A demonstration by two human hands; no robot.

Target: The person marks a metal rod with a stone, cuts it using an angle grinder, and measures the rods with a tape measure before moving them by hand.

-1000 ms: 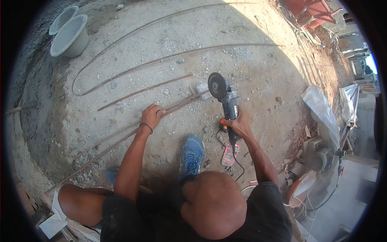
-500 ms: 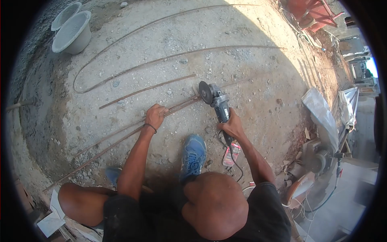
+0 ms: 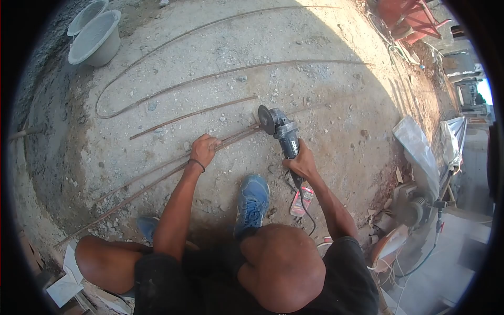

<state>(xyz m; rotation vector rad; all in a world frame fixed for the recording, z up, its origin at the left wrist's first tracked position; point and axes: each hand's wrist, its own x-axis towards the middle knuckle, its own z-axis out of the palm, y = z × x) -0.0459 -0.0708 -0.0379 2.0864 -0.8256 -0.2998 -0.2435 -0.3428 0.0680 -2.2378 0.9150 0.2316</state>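
My right hand (image 3: 300, 161) is wrapped round the body of a black and grey angle grinder (image 3: 287, 140). Its cutting disc (image 3: 266, 120) stands at the right end of a small bundle of rusty steel rods (image 3: 239, 137), overlapping them in this view. My left hand (image 3: 205, 149), with a dark band at the wrist, is closed on these rods a short way left of the disc. From there the rods run down to the lower left across the ground. The grinder's cord (image 3: 308, 212) trails down past a pink and white packet (image 3: 301, 202).
A shorter rod (image 3: 191, 116) and a long bent rod (image 3: 210, 80) lie beyond on the gritty ground. Two grey buckets (image 3: 100, 44) stand at upper left, a red wheelbarrow (image 3: 407, 18) at upper right. A machine with a motor (image 3: 412, 212) and hose sits at right. My blue shoe (image 3: 253, 202) is close below the rods.
Almost nothing differs. Both hands keep their holds on the rods and the grinder, and the view has shifted very slightly.
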